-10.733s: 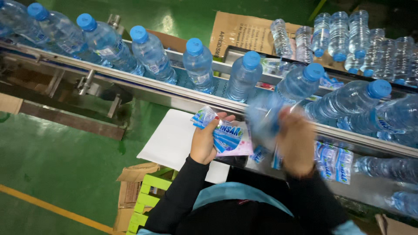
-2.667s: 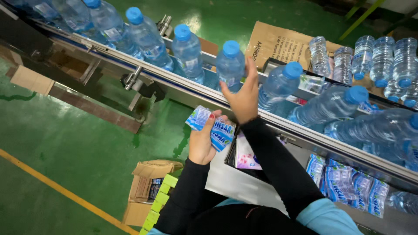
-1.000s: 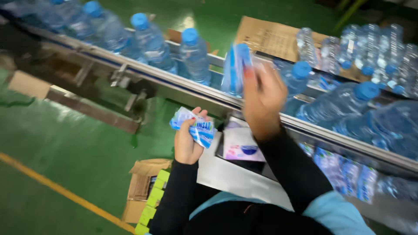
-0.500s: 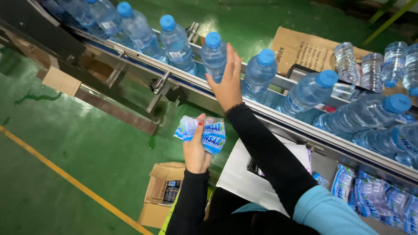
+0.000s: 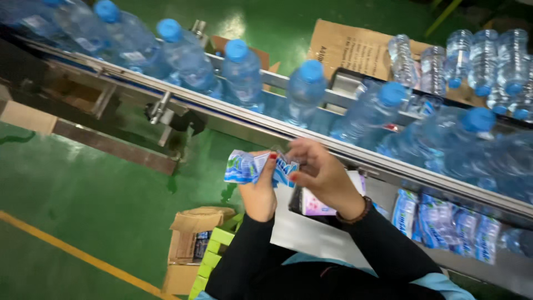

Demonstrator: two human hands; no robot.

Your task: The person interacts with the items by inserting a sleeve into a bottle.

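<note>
My left hand [image 5: 260, 191] grips a stack of blue and white plastic bottle labels [image 5: 244, 166] just below the conveyor rail [image 5: 233, 119]. My right hand [image 5: 319, 172] has come to the stack and pinches the top label at its right end with its fingertips. On the conveyor above my hands stands a row of clear water bottles with blue caps [image 5: 304, 94], moving past in a line. The bottle closest to my hands is the one right above them.
An open cardboard box [image 5: 191, 244] with green items sits on the green floor at the lower left. More label bundles [image 5: 444, 228] lie under the rail at the right. Capless bottles [image 5: 477, 61] and flat cardboard [image 5: 355, 50] are behind the conveyor. A white sheet [image 5: 300, 233] lies under my arms.
My right hand has left the bottle on the conveyor and dropped back to the label stack held by my left hand. The view has shifted right.
</note>
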